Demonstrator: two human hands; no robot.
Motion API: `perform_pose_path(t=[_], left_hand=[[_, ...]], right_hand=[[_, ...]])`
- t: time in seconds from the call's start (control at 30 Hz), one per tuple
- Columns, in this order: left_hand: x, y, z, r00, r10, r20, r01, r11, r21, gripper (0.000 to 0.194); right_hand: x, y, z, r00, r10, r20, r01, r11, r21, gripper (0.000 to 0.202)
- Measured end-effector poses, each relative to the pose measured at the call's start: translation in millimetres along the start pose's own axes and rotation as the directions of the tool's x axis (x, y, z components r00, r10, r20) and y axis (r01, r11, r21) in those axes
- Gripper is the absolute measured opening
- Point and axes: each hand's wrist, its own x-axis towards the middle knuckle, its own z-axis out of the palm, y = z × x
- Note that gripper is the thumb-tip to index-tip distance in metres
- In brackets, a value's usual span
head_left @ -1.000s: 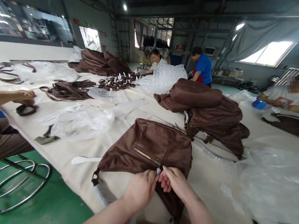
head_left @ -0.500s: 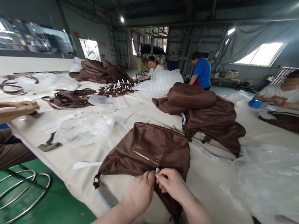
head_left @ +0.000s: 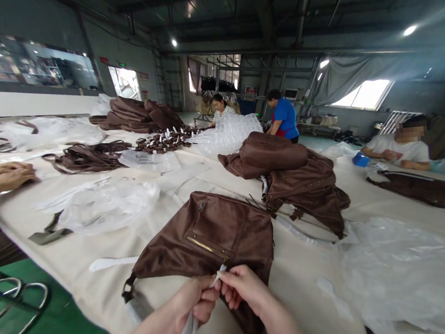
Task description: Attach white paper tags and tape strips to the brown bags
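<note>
A brown bag (head_left: 231, 221) with a gold zipper lies flat before me, its strap ends reaching left and toward me. Over its near edge, my left hand (head_left: 198, 300) is closed round a pale translucent strip (head_left: 188, 333), which hangs down below the fist. My right hand (head_left: 242, 291) touches the left one and pinches the strip's upper end between thumb and finger. A white serrated strip (head_left: 111, 262) lies left of the bag. What is under my fingers on the bag is hidden.
Stacked brown bags (head_left: 298, 175) stand behind right. Clear plastic sheets (head_left: 405, 270) cover the right side, with more plastic (head_left: 108, 204) at left. Brown straps (head_left: 87, 156) lie farther back. Another person's hands (head_left: 14, 176) rest at the left edge; several people work around the table.
The pale strip now shows hanging below my left hand, whose fingers have turned and curled round it. The view has shifted, so the scene sits further left.
</note>
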Motion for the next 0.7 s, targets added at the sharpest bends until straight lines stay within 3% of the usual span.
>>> perform_pose_path(t=[0.1, 0.17, 0.2, 0.27, 0.33, 0.4, 0.43, 0.47, 0.5, 0.53, 0.6, 0.7], left_hand=[[-5, 1, 3.8, 0.981, -0.126, 0.147, 0.130, 0.991, -0.016, 0.024], [-12, 1, 10.9, 0.983, -0.113, 0.143, 0.092, 0.985, 0.145, 0.037], [-18, 3, 13.3, 0.992, -0.052, 0.117, 0.019, 0.962, 0.271, 0.046], [-31, 14, 9.4, 0.976, 0.210, 0.058, -0.209, 0.828, 0.520, 0.050], [-45, 33, -13.0, 0.847, 0.531, -0.035, -0.367, 0.630, 0.684, 0.047], [-58, 53, -53.5, 0.667, 0.700, -0.254, -0.338, 0.589, 0.734, 0.050], [-63, 61, -77.4, 0.542, 0.751, -0.376, -0.296, 0.590, 0.752, 0.049], [-67, 66, -101.1, 0.375, 0.781, -0.499, -0.250, 0.604, 0.757, 0.046], [-71, 69, -123.0, 0.251, 0.764, -0.594, -0.159, 0.638, 0.753, 0.043], [-74, 68, -141.5, 0.161, 0.735, -0.658, -0.092, 0.675, 0.732, 0.041], [-77, 61, -166.1, 0.093, 0.703, -0.705, -0.031, 0.710, 0.703, 0.038], [-77, 47, -176.1, 0.104, 0.724, -0.682, -0.029, 0.688, 0.725, 0.037]], right_hand=[[0, -5, 1, 0.999, 0.031, -0.043, -0.035, 0.995, -0.096, 0.064], [-6, -13, -5, 0.994, 0.001, -0.112, -0.019, 0.986, -0.165, 0.069], [-10, -18, -13, 0.985, -0.030, -0.173, -0.004, 0.981, -0.196, 0.069], [-22, -30, -36, 0.929, -0.128, -0.348, 0.027, 0.959, -0.282, 0.067], [-34, -38, -65, 0.820, -0.249, -0.515, -0.009, 0.895, -0.447, 0.060], [-42, -40, -91, 0.741, -0.307, -0.597, -0.162, 0.781, -0.604, 0.055], [-44, -39, -101, 0.731, -0.294, -0.616, -0.244, 0.730, -0.638, 0.054], [-44, -35, -107, 0.738, -0.254, -0.625, -0.303, 0.703, -0.643, 0.054], [-41, -30, -111, 0.755, -0.201, -0.625, -0.329, 0.708, -0.625, 0.054], [-37, -24, -112, 0.776, -0.148, -0.613, -0.322, 0.743, -0.586, 0.053], [-24, -11, -106, 0.817, -0.080, -0.570, -0.223, 0.869, -0.442, 0.050], [-9, 1, -89, 0.877, 0.004, -0.480, -0.010, 1.000, -0.009, 0.053]])
